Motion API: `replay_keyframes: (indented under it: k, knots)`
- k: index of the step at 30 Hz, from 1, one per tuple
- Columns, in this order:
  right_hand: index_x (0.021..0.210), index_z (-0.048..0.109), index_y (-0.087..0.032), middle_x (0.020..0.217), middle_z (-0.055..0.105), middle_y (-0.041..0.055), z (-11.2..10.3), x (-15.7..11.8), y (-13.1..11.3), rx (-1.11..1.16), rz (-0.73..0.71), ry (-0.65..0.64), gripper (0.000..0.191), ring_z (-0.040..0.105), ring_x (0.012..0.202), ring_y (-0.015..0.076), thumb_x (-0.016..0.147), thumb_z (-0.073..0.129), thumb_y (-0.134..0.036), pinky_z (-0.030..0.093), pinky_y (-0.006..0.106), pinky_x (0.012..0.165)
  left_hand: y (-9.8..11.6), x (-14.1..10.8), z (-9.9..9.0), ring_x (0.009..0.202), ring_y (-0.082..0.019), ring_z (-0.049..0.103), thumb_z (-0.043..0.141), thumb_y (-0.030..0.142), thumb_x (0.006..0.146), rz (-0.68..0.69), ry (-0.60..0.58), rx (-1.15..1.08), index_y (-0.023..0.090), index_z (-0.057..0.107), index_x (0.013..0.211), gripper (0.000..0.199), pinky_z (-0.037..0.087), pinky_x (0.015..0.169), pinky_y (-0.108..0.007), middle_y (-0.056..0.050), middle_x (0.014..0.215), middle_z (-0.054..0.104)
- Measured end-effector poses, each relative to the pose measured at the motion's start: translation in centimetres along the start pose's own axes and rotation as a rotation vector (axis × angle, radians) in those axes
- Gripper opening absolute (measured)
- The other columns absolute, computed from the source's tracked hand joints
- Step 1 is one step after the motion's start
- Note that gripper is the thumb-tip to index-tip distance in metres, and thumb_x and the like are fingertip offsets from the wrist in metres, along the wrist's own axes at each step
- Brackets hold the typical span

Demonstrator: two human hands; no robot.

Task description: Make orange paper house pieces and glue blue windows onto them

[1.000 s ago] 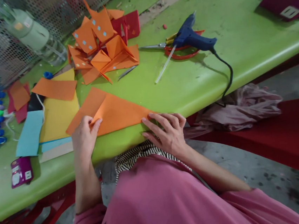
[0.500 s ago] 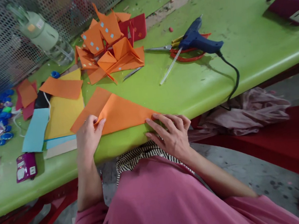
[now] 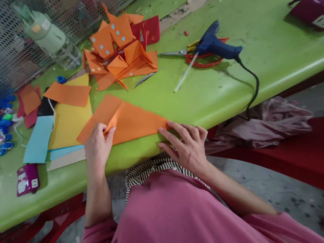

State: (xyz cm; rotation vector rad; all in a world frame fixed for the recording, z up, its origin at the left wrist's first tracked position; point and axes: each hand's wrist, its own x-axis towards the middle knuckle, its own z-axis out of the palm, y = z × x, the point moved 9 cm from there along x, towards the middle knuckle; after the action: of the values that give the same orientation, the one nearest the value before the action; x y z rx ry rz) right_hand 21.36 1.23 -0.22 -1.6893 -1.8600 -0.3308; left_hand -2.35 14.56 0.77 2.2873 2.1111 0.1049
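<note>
An orange sheet of paper [image 3: 134, 118], folded over diagonally, lies at the front edge of the green table. My left hand [image 3: 99, 144] pinches the folded-over edge of the paper between thumb and fingers, near its lower left. Spread fingers of my right hand [image 3: 185, 144] rest on the pointed right corner of the sheet, pressing it to the table. Behind the sheet is a pile of folded orange paper pieces [image 3: 119, 34], some dotted with light blue squares.
A blue glue gun [image 3: 217, 45] with a glue stick lies over red-handled scissors [image 3: 206, 60]. To the left are yellow paper [image 3: 66, 125], a light blue strip [image 3: 40, 139], a small purple device [image 3: 27, 180] and blue trinkets [image 3: 3, 125]. A water bottle [image 3: 49, 38] stands at the back.
Hardly anything differs. The view has shifted slightly; my left hand still pinches the paper's folded edge and my right hand stays on the right corner.
</note>
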Motion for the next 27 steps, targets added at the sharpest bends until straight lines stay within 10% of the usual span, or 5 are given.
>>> replay_keyframes:
  k: [6,11,16,27]
  knots:
    - [0.130,0.070,-0.031,0.128,0.073,0.0059,0.5,-0.1,0.2,-0.013,0.018,-0.063,0.038,0.055,0.109,0.0254,0.097,0.062,-0.049,0.031,0.042,0.099,0.1,-0.2,0.1,0.076,-0.022,0.065,0.057,0.044,0.098,0.030,0.030,0.001,0.022,0.058,0.097,0.021,0.042,0.063,-0.029,-0.003,0.082,0.067]
    - [0.129,0.070,-0.030,0.127,0.073,0.0068,0.4,0.1,0.1,-0.017,0.009,-0.068,0.038,0.054,0.109,0.0257,0.097,0.062,-0.049,0.031,0.042,0.098,2.2,-0.7,-1.4,0.109,-0.030,0.062,0.057,0.031,0.099,0.244,0.194,0.005,0.021,0.059,0.129,0.031,0.050,0.095,-0.045,-0.013,0.120,0.067]
    - [0.127,0.071,-0.029,0.126,0.073,0.0069,0.2,0.3,-0.1,-0.031,-0.005,-0.072,0.037,0.055,0.108,0.0253,0.098,0.061,-0.049,0.032,0.042,0.096,5.3,-1.4,-0.2,0.105,-0.024,0.063,0.032,0.009,0.101,0.557,0.017,0.034,0.023,0.064,0.134,0.047,0.051,0.099,-0.040,-0.011,0.126,0.067]
    - [0.127,0.071,-0.029,0.128,0.073,0.0068,0.1,0.3,-0.2,-0.046,-0.009,-0.104,0.037,0.055,0.109,0.0254,0.097,0.063,-0.050,0.032,0.042,0.096,8.0,-3.6,0.7,0.123,-0.041,0.060,0.038,0.061,0.101,0.227,0.031,0.099,0.002,0.050,0.147,0.076,0.051,0.102,-0.054,-0.027,0.145,0.056]
